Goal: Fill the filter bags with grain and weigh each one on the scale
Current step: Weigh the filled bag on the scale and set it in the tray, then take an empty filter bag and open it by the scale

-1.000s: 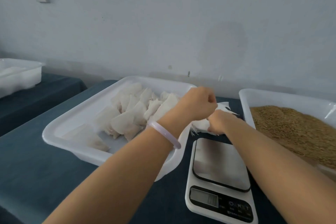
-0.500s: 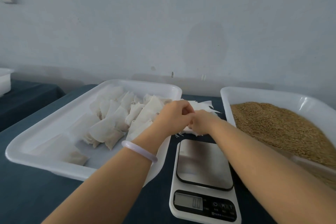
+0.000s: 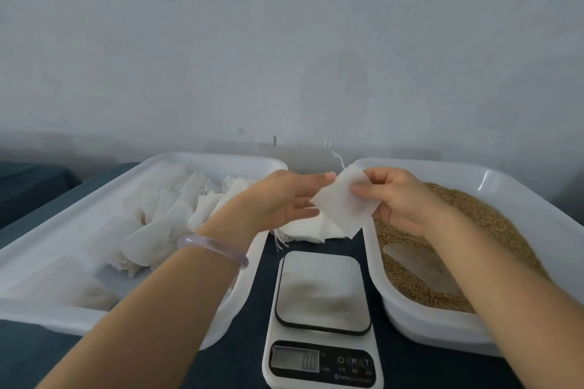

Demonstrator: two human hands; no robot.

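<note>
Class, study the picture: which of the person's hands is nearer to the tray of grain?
Right. The right hand is above the tray of grain, pinching the filter bag. The left hand is outside it, beyond its left rim, touching the bag.

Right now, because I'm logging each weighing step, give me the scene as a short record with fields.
held item: flat white filter bag, apparently empty
right hand: pinches the bag's right side
left hand: straight fingers touch its left edge
white digital scale: steel platform bare, display seems zero
brown grain: in the right white plastic tray
plump white bags: in the left white plastic tray
</note>
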